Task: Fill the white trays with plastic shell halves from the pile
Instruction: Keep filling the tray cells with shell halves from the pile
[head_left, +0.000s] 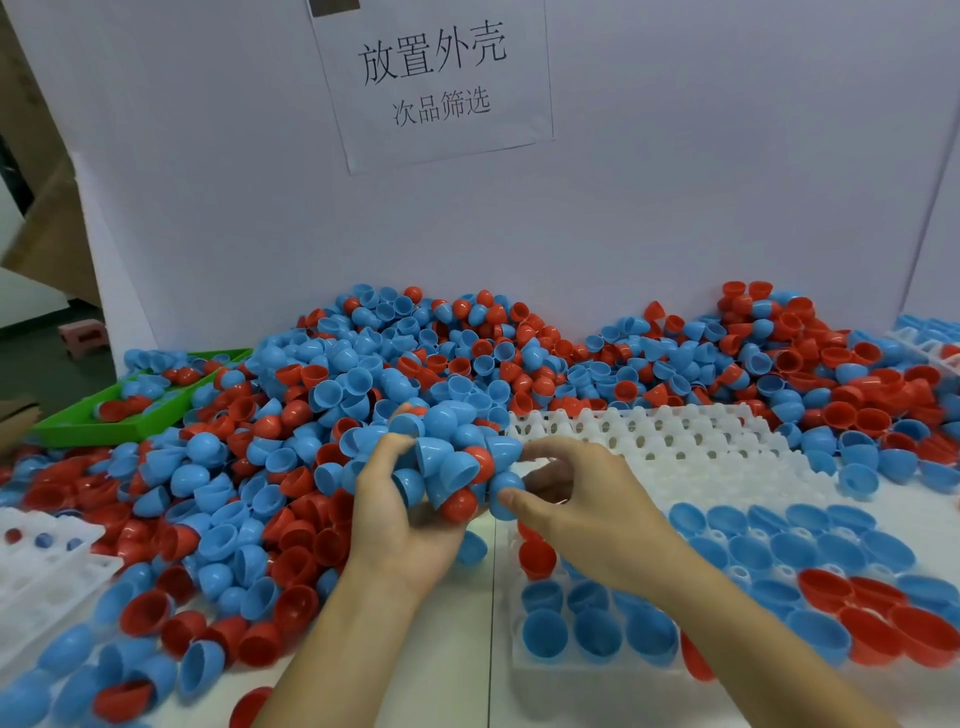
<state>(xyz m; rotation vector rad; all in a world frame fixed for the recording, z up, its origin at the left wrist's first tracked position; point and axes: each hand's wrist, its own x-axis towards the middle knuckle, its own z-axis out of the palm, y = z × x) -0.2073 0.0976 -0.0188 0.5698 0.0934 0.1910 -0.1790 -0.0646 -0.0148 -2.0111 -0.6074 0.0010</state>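
A big pile of blue and red plastic shell halves (395, 364) covers the table from the left edge to the back right. My left hand (400, 519) cups a heap of several blue and red shell halves (447, 462) above the table. My right hand (576, 499) pinches one blue shell half (503, 493) between thumb and fingers, right beside that heap. A white tray (675, 441) lies under and behind my right hand; its far rows are bare, and its near rows hold blue and red halves (779, 561).
A green tray (93, 421) with a few shells sits at the back left. Another white tray (41, 566) lies at the left edge, a third (930, 343) at the far right. A white board with a paper sign (436, 78) stands behind the pile.
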